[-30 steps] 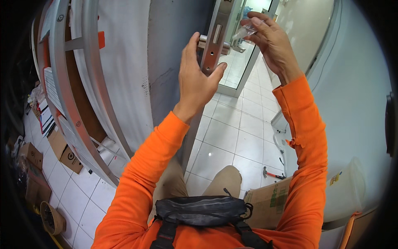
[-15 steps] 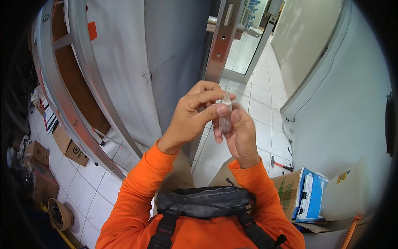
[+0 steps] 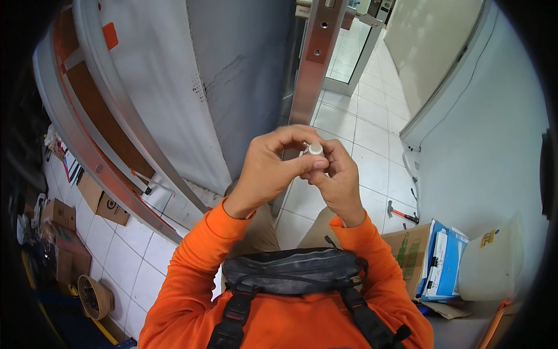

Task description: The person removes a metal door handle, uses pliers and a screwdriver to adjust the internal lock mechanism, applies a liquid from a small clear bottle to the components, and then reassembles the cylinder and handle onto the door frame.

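Both my hands meet in front of me, above the tiled floor. Between them is a small bottle with a whitish cap; its cap end faces up toward me, and most of the body is hidden by fingers. My left hand is closed on it from the left, thumb and index finger pinching near the cap. From the right, my right hand wraps round it with its thumb close to the left thumb. A metal door edge with a lock plate stands just beyond my hands.
A hammer lies on the floor at the right. Nearer are a cardboard box, blue folders and a translucent bin. At left stand a curved metal frame, cardboard boxes and a wicker basket.
The bottle has tipped so its cap faces me; its clear body showed before. Both hands have closed more tightly around it. The view has shifted slightly downward.
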Available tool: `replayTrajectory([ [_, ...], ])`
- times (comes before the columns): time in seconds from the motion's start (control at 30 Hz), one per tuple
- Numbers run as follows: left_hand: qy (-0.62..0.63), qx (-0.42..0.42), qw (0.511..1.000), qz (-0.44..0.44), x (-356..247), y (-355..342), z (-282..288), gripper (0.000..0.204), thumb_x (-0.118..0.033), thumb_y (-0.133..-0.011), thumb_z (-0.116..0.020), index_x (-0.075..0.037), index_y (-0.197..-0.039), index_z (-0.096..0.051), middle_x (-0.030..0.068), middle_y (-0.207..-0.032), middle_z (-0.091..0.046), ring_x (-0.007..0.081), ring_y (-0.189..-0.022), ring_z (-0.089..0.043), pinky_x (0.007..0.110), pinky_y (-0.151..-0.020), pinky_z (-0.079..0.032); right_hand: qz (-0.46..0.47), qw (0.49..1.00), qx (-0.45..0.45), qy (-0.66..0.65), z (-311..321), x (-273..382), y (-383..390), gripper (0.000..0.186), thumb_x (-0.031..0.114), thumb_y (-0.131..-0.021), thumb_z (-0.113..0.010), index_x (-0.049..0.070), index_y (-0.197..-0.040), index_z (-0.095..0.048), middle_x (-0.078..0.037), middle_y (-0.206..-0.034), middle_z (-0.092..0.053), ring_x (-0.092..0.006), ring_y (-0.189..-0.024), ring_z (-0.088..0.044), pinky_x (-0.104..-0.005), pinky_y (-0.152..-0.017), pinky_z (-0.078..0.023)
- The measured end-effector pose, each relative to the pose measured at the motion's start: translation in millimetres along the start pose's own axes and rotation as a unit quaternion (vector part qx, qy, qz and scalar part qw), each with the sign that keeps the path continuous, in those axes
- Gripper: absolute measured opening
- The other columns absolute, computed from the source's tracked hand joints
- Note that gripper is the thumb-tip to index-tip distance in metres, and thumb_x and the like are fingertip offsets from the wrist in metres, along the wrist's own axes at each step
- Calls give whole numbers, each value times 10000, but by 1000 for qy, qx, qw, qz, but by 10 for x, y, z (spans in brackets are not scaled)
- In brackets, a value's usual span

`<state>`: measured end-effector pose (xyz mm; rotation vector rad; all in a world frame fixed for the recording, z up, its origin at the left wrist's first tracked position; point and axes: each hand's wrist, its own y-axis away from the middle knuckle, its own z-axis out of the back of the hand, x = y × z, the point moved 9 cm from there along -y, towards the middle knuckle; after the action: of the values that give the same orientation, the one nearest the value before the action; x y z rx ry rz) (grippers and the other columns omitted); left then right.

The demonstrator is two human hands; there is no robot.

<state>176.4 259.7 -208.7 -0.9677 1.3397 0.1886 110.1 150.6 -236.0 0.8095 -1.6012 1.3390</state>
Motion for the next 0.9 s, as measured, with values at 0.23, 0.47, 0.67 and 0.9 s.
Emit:
replayTrajectory([
  [0.23, -81, 21, 993, -81, -382, -109, -242, 460, -89, -890, -799, -48, -1322, -645, 42, -1152, -696, 125, -999, -653, 278, -870, -525, -88, 996, 1, -20, 165, -23, -55, 279, 115, -961, -738, 31, -1122, -526, -51, -1041, -644, -64, -804, -584, -228, -688, -498],
  [0.47, -269, -74, 938, -205, -907, -236, -165, 200, -135, -860, -824, -13, -962, -702, 31, -841, -682, 90, -759, -613, 263, -702, -512, -6, 997, 75, 17, 198, 386, -156, 324, 213, -999, -708, 26, -1229, -575, -38, -987, -670, -127, -817, -637, -266, -726, -518],
  [0.67, -307, -225, 885, -268, -1290, -366, 6, 225, -217, -961, -723, -46, -853, -624, 1, -743, -570, 96, -642, -536, 251, -589, -458, 203, 957, -114, 171, 433, 812, -284, 372, 296, -1007, -711, 32, -1224, -568, -52, -972, -679, -127, -802, -632, -270, -659, -522],
  [0.9, 51, -144, 977, -147, -1007, -614, 90, 253, -285, -1018, -661, -38, -968, -653, 19, -887, -622, 110, -772, -578, 258, -638, -495, 165, 979, -114, 43, 822, 1032, -503, 424, 288, -1021, -690, -15, -1310, -624, -54, -987, -690, -82, -821, -581, -208, -637, -486],
])
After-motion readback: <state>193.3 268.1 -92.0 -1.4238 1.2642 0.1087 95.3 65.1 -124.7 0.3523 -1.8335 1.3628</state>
